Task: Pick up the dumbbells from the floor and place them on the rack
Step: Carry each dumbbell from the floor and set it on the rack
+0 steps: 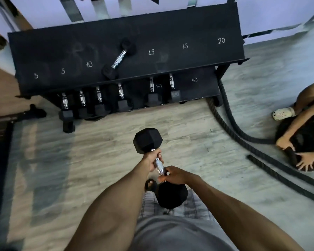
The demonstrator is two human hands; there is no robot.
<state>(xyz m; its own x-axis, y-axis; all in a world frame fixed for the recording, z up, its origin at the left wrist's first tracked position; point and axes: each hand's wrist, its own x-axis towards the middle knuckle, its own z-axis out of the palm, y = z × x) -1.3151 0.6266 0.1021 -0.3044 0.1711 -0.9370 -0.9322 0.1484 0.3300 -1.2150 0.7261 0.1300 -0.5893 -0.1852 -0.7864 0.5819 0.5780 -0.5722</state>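
head view: both hands grip one hex dumbbell (157, 165) by its chrome handle, left hand (151, 161) wrapped high, right hand (174, 175) closed low. it hangs above the floor (80, 160), short of the rack (116, 57).

A thick black rope (230, 124) lies on the wooden floor (98, 160); at its right edge another person (304, 109) crouches.
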